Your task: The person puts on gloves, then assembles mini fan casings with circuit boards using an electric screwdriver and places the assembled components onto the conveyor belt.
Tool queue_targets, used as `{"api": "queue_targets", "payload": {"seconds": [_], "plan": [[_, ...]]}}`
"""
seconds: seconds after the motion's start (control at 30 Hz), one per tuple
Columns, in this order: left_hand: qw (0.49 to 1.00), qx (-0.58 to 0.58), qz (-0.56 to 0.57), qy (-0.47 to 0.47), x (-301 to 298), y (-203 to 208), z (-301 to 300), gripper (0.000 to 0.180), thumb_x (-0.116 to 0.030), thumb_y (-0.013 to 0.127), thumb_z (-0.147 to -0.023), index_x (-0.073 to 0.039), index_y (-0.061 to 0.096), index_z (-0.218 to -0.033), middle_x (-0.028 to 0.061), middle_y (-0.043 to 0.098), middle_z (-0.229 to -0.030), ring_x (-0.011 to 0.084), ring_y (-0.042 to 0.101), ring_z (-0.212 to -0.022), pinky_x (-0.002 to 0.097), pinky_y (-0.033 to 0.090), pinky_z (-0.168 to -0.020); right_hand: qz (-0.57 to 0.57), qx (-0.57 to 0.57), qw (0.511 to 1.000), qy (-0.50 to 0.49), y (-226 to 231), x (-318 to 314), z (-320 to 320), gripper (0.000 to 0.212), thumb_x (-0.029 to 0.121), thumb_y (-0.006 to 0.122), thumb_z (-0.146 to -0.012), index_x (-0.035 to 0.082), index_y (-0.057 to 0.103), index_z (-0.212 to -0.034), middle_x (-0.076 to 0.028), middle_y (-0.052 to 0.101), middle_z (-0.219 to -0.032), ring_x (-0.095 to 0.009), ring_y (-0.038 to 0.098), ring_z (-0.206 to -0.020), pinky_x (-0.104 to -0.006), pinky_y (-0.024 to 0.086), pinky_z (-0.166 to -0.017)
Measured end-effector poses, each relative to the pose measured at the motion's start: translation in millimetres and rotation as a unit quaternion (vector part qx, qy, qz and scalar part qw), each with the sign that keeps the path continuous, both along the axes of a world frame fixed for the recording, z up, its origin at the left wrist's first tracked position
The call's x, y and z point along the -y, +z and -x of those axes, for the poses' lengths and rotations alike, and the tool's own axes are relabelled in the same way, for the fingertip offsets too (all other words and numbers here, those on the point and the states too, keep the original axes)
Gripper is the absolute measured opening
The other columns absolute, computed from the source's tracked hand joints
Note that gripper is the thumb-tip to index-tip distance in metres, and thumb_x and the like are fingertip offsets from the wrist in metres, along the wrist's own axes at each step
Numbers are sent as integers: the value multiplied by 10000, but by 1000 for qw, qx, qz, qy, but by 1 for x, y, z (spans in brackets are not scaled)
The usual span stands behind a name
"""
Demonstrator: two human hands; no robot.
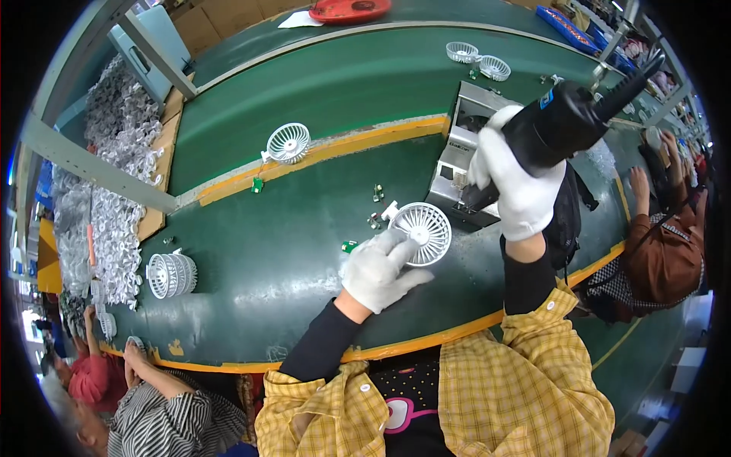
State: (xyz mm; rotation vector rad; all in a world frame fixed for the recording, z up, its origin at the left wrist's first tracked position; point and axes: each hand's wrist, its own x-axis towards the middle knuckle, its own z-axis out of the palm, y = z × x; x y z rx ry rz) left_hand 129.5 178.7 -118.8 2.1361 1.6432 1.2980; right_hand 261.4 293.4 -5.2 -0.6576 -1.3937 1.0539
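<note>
My left hand (384, 272), in a white glove, grips the near left rim of a round white fan cover (432, 234). Its fingers lie over the slats and the thumb is along the near edge. Small green circuit boards (349, 247) lie just left of the cover, some with wires. A black electric screwdriver (554, 126) is tilted in my gloved right hand (518, 179), fingers wrapped round it. Its lower end points at a metal box (455, 171), probably a screw feeder; the glove partly hides where the tip meets it.
Another fan cover (288, 143) rests on the yellow-edged ledge (365, 137) ahead. Stacked covers (172, 275) stand at left, near a large heap of white parts (122, 183). A green conveyor belt (343, 76) runs beyond. Co-workers sit at both sides; a black bag (567, 221) is at right.
</note>
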Motion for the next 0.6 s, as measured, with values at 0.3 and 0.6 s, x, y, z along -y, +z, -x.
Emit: {"api": "queue_targets", "payload": {"seconds": [0.3, 0.6], "plan": [[996, -82, 15, -31, 0, -7, 9, 234, -264, 778, -633, -115, 617, -713, 39, 550, -743, 247, 542, -684, 371, 417, -627, 102, 44, 994, 7, -17, -3, -4, 120, -35, 610, -783, 1, 548, -880, -37, 533, -585, -123, 514, -445, -248, 414, -450], [996, -85, -6, -22, 0, -10, 6, 231, -266, 777, -625, -120, 610, -687, 30, 512, -692, 240, 525, -670, 364, 402, -602, 92, -65, 989, 92, -14, 12, 14, 179, -79, 551, -791, 8, 514, -943, -45, 500, -574, -138, 482, -432, -278, 427, -464]]}}
